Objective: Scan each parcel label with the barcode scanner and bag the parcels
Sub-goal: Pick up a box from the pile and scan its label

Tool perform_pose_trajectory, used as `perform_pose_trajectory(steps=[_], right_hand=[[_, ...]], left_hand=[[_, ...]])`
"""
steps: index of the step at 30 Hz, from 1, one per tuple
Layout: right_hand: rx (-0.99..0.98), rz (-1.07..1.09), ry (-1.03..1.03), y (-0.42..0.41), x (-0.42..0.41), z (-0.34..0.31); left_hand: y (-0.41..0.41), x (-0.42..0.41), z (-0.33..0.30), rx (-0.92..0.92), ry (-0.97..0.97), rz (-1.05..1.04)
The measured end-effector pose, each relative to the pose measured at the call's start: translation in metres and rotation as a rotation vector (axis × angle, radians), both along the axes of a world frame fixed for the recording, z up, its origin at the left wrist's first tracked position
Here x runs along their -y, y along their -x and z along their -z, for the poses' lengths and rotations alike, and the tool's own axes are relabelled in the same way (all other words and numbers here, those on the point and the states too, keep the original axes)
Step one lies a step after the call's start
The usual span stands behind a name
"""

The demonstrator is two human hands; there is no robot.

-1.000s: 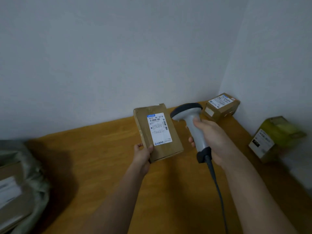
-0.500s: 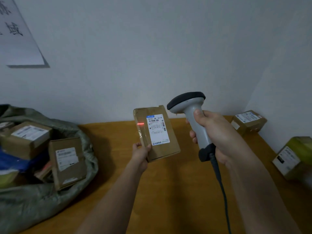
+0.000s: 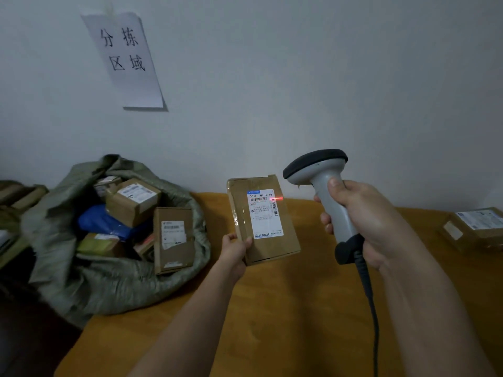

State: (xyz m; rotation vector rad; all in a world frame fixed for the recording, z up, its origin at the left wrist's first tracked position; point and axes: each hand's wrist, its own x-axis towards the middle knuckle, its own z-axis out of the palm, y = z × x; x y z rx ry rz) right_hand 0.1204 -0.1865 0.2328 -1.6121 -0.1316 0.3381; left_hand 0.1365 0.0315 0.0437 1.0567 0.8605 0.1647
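My left hand [image 3: 233,251] holds a flat brown cardboard parcel [image 3: 283,240] by its lower left corner, upright above the wooden table [image 3: 285,322]. Its white label [image 3: 264,213] faces me, and a red scan line falls across the label's upper right edge. My right hand [image 3: 364,221] grips the grey barcode scanner [image 3: 324,186] by the handle, its dark head level with the parcel's top and to its right. The scanner's black cable [image 3: 370,303] hangs down along my right forearm.
A grey-green woven bag [image 3: 109,284] lies open at the table's left end, holding several boxed parcels and a blue packet. Another labelled brown box [image 3: 476,229] sits at the right edge. A paper sign [image 3: 125,58] hangs on the wall.
The view has swung left, bringing the bag and wall sign into sight. The red scan line has shifted from the parcel's left side to the label's upper right. Both hands keep their grips.
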Motion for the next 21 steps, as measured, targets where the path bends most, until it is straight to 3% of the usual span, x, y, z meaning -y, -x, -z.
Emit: perform_pose_trajectory(steps=[7, 12, 15, 21], right_hand=[[-0.001, -0.058, -0.01, 0.0, -0.032, 0.009], [0.059, 0.055, 0.028, -0.009, -0.079, 0.043], [-0.025, 0.045, 0.018, -0.01, -0.117, 0.076], [-0.139, 0.094, -0.08, -0.002, -0.204, 0.115]], left_hand=[[0.03, -0.038, -0.005, 0.005, 0.036, -0.041], [0.055, -0.062, -0.027, 0.241, 0.341, 0.041], [0.067, -0.091, -0.03, 0.365, 0.452, 0.111], [0.089, -0.181, -0.011, 0.293, 0.334, 0.317]])
